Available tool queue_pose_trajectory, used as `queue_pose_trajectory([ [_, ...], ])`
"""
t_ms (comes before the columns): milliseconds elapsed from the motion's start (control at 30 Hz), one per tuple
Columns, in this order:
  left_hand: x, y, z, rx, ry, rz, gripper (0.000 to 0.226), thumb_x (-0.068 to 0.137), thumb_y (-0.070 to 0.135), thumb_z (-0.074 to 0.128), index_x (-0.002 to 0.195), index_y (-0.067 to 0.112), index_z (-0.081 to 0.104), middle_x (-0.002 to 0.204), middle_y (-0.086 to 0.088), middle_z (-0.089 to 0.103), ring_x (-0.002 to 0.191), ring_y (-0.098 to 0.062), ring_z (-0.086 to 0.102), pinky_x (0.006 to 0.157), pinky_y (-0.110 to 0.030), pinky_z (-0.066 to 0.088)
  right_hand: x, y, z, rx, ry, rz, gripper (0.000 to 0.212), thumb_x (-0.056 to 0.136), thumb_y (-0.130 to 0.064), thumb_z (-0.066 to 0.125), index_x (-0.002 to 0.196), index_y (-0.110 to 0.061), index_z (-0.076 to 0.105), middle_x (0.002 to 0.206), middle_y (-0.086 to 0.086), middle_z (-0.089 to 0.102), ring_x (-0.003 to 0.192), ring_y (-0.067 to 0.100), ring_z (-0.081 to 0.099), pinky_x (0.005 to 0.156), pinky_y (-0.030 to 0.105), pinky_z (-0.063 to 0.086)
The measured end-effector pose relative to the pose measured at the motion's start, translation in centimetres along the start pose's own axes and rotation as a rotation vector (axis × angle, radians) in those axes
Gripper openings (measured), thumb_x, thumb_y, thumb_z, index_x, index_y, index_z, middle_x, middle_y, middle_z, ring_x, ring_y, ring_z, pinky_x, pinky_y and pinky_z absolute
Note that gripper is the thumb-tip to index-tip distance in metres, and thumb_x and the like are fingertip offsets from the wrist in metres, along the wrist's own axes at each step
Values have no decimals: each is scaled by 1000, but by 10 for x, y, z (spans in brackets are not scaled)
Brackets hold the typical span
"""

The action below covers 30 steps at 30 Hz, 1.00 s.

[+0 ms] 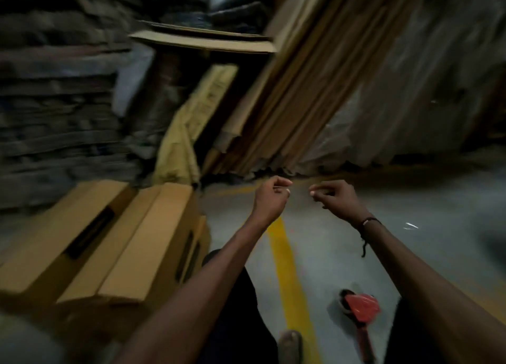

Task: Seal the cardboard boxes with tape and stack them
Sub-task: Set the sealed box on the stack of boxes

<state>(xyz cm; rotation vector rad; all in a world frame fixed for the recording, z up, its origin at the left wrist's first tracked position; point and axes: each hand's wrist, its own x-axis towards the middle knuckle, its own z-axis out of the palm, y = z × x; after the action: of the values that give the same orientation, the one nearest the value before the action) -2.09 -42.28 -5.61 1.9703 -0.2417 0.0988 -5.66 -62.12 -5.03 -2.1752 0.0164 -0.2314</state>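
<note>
Two closed brown cardboard boxes (90, 237) (149, 243) lie side by side on the floor at the left, each with a dark slot in its face. A red tape dispenser (362, 306) lies on the grey floor at the lower right. Both arms reach forward above the floor. My left hand (269, 199) has its fingers curled with the thumb against the forefinger. My right hand (338, 196) is curled the same way, a dark band on its wrist. Nothing shows between the fingers of either hand. The frame is blurred.
Flat cardboard sheets (298, 95) lean against the back. A flattened box (202, 42) lies on a stack behind. Dark piled sacks (54, 103) fill the left wall. A yellow line (284, 257) runs along the floor. My shoe (290, 340) is at the bottom.
</note>
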Motion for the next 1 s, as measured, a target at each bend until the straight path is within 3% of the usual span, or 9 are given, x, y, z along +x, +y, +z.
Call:
queue_pose_trajectory([
  [200, -27, -53, -142, 103, 214, -83, 18, 93, 9, 59, 104, 18, 71, 101, -1, 71, 90, -14, 66, 75, -31, 53, 16, -89, 130, 19, -213, -145, 8, 90, -30, 74, 94, -27, 80, 83, -3, 77, 80, 15, 74, 75, 48, 62],
  [333, -60, -108, -230, 162, 360, -202, 19, 88, 6, 63, 99, 18, 73, 100, 2, 72, 86, -13, 64, 70, -26, 48, 18, -125, 206, 20, -340, -225, 12, 91, -37, 72, 99, -29, 76, 96, -2, 76, 82, 18, 73, 75, 49, 62],
  [500, -106, -189, -326, 201, 505, -411, 20, 91, 3, 63, 103, 17, 71, 106, 1, 70, 100, -16, 65, 83, -29, 52, 26, -126, 304, -6, -516, -220, 58, 80, -63, 67, 123, -24, 70, 126, -1, 69, 102, 18, 69, 87, 50, 59],
  [633, -131, -254, -383, 199, 635, -567, 16, 93, 6, 67, 109, 10, 67, 110, -7, 67, 107, -25, 65, 78, -27, 48, 31, -120, 379, -5, -597, -103, 73, 85, -55, 74, 144, -16, 54, 147, 2, 53, 122, 29, 61, 100, 53, 53],
  [733, -147, -300, -414, 231, 690, -713, 20, 92, 13, 73, 108, 9, 63, 110, -10, 66, 107, -27, 65, 79, -32, 49, 33, -106, 441, 44, -575, 37, 95, 79, -63, 77, 153, -14, 41, 155, 7, 44, 131, 32, 53, 102, 53, 52],
  [800, -156, -326, -426, 276, 674, -838, 42, 91, 26, 78, 124, 9, 58, 128, -16, 62, 116, -30, 61, 89, -40, 54, 27, -93, 479, 108, -569, 164, 111, 71, -70, 78, 155, -14, 32, 157, 11, 41, 134, 35, 50, 102, 55, 52],
  [900, -168, -350, -434, 313, 607, -938, 98, 85, 47, 82, 158, 11, 28, 161, -21, 30, 146, -40, 35, 112, -49, 40, 11, -77, 517, 231, -559, 341, 135, 52, -81, 80, 156, -16, 24, 156, 12, 40, 132, 35, 50, 97, 53, 55],
  [933, -169, -359, -436, 249, 610, -958, 114, 80, 51, 85, 163, 16, 15, 166, -21, 19, 149, -42, 30, 113, -52, 40, 4, -72, 527, 254, -574, 382, 137, 52, -79, 82, 157, -17, 20, 157, 11, 38, 132, 35, 50, 95, 52, 56],
  [1000, -169, -374, -440, 97, 596, -996, 134, 69, 53, 91, 165, 27, 0, 168, -19, 16, 148, -44, 31, 108, -58, 46, -9, -66, 541, 271, -630, 449, 136, 58, -72, 85, 160, -18, 13, 160, 10, 33, 134, 35, 48, 95, 52, 56],
])
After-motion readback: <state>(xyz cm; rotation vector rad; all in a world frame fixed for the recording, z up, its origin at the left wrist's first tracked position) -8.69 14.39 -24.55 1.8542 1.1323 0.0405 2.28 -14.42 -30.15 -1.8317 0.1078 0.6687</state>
